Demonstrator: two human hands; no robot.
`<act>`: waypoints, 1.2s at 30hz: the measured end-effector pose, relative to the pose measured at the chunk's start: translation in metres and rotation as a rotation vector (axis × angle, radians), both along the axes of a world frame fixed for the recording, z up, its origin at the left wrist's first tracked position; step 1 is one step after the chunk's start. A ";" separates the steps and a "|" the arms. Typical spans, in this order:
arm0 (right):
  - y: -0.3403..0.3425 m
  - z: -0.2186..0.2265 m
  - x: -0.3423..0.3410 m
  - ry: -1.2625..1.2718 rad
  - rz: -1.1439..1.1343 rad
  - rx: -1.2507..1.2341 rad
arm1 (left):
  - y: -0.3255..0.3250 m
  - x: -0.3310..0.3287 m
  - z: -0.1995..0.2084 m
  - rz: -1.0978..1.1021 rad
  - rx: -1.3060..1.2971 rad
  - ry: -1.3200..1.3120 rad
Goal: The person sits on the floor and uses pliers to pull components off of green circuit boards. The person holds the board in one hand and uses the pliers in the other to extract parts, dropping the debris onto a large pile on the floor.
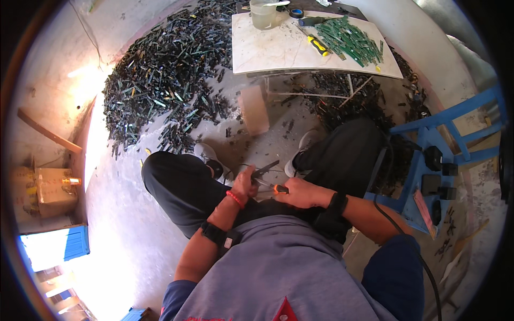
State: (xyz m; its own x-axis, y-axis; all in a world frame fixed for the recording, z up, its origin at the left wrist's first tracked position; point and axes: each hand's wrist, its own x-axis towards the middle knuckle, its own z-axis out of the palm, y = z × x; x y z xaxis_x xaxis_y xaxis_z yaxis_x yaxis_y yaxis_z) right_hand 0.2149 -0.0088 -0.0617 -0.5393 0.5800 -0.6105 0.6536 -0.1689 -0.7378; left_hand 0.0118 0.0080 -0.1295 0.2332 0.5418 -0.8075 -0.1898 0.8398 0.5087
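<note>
On the far left a cardboard box (53,190) sits against the wall. Right of it, a broad heap of dark strips (160,75) covers the floor (123,214), reaching up to the pale desk (278,51).

The seated person works low between their knees. The left hand (245,183), with a red band at the wrist, has its fingers clamped around the near end of a thin dark strip (266,169). The strip juts up and to the right out of that fist. Just right of it, the right hand (300,193) is shut around the handle of a screwdriver (273,187), whose orange collar shows at the thumb side. Its metal shaft points left and touches or nearly touches the strip close to the left fingers; the exact contact is too small to tell.

On the desk lie a clear plastic jug (263,13), a roll of tape (296,12), a yellow-handled screwdriver (319,46) and a pile of green boards (350,40). Judging by the small green pile against the large dark heap, most of the work looks left to do, and the piece in hand seems to be mid-prying.

At far right a blue chair (423,160) carries several black blocks (436,171).
</note>
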 end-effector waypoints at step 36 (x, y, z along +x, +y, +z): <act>0.027 -0.011 -0.003 -0.596 0.306 1.098 | 0.009 -0.003 0.013 0.046 -0.206 -0.216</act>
